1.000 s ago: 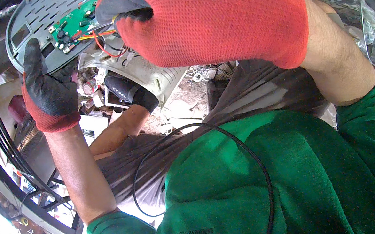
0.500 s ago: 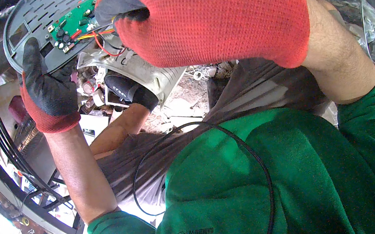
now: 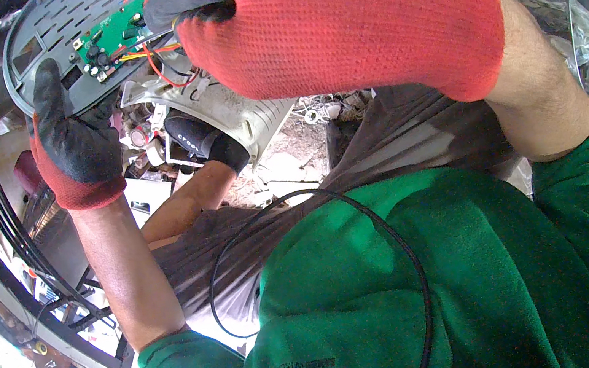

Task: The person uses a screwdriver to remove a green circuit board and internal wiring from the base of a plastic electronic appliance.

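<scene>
My left hand (image 3: 75, 138), in a red and dark grey glove, grips the near edge of a grey plastic casing (image 3: 29, 41) with slotted vents, its thumb lying over the rim. On the casing sits a green circuit board (image 3: 110, 43) with small black components. Red, yellow and black wires (image 3: 154, 52) run from the board toward my right glove. My right hand (image 3: 315, 23), in a matching glove, is closed over the board's right side, with thumb and fingers pinched. A thin metal shaft (image 3: 147, 40) extends from its fingertips toward the board; its handle is hidden inside the glove.
Below the casing lies a pale plastic panel (image 3: 222, 114), beside a foot in a black shoe (image 3: 190, 135). Scrap parts litter the ground (image 3: 293, 153). A black cable (image 3: 385, 223) loops over my green shirt. Clear plastic bags (image 3: 583, 38) lie at the right; a metal frame stands left.
My right hand has shifted slightly to the right, and the thin shaft shows more plainly over the board. The left hand and casing have barely moved.
</scene>
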### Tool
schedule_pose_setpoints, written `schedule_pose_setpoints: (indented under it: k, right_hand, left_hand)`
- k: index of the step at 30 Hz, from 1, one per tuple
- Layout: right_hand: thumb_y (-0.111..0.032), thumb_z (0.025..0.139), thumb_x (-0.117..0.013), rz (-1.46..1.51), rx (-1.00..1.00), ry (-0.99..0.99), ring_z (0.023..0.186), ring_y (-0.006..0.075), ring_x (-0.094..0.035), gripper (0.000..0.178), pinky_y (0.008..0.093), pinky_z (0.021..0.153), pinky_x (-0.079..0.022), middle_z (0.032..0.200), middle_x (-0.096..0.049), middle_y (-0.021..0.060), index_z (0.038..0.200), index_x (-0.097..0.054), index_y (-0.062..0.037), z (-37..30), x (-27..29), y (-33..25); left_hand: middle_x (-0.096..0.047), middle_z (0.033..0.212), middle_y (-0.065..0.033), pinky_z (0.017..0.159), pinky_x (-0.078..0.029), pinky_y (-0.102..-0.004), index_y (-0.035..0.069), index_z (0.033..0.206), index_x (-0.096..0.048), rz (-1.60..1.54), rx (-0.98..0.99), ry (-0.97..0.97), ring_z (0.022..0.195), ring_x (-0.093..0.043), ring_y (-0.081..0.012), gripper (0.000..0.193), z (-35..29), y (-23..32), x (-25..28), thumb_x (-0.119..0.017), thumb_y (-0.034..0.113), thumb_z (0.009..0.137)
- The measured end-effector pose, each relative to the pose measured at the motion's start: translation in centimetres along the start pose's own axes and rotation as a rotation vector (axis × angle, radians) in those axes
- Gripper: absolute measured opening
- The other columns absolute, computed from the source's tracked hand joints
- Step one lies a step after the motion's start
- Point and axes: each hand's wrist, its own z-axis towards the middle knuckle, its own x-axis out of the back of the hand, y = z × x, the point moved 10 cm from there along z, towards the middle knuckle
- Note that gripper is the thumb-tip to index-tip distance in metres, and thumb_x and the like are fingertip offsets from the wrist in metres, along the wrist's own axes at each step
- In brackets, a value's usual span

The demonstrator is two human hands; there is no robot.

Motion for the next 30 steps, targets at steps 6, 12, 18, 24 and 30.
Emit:
schedule_pose_setpoints:
  k: [6,12,18,24,30]
  right_hand:
    - [-0.008,0.094,-0.052,0.034,0.030,0.001,0.105,0.0207,-0.052,0.020,0.0359,0.089,-0.040,0.114,-0.055,0.0113,0.113,-0.054,-0.0017,0.6,-0.4,0.5]
    - [-0.009,0.094,-0.053,0.025,0.000,-0.015,0.099,0.0204,-0.054,0.016,0.0353,0.084,-0.042,0.108,-0.057,0.0114,0.108,-0.056,-0.0009,0.5,0.1,0.3]
    - [-0.010,0.093,-0.055,0.041,-0.006,-0.036,0.092,0.0202,-0.056,0.013,0.0347,0.078,-0.044,0.102,-0.058,0.0116,0.102,-0.057,0.0000,0.2,0.2,0.4]
    - [-0.011,0.093,-0.056,0.048,-0.030,-0.072,0.086,0.0199,-0.057,0.012,0.0341,0.073,-0.046,0.096,-0.060,0.0117,0.096,-0.058,0.0008,-0.1,1.0,0.4]
    - [-0.012,0.092,-0.058,0.108,-0.061,-0.111,0.079,0.0196,-0.059,0.014,0.0335,0.067,-0.047,0.090,-0.062,0.0119,0.090,-0.060,0.0017,0.9,1.1,0.9]
  left_hand:
    - [-0.064,0.120,-0.0168,0.087,-0.056,-0.0348,-0.003,0.132,-0.050,0.271,-0.204,-0.011,0.103,-0.067,-0.0245,0.041,-1.3,2.1,0.0,-0.057,0.017,0.097]
    - [-0.066,0.117,-0.0155,0.085,-0.056,-0.0351,0.000,0.129,-0.054,-0.125,-0.038,-0.023,0.102,-0.067,-0.0244,0.039,-0.1,-0.1,0.0,-0.058,0.021,0.096]
    - [-0.068,0.110,-0.0131,0.078,-0.059,-0.0344,0.002,0.124,-0.057,-0.232,0.148,0.133,0.094,-0.071,-0.0237,0.035,-0.3,-0.6,0.3,-0.053,0.027,0.100]
    - [-0.066,0.120,-0.0172,0.091,-0.053,-0.0337,-0.001,0.134,-0.050,0.131,-0.100,0.023,0.108,-0.065,-0.0240,0.046,-0.5,1.4,0.1,-0.065,0.003,0.091]
    - [-0.068,0.115,-0.0177,0.088,-0.054,-0.0359,0.003,0.131,-0.055,0.637,-0.448,0.069,0.104,-0.067,-0.0239,0.047,-2.3,5.0,-0.8,-0.070,0.005,0.086]
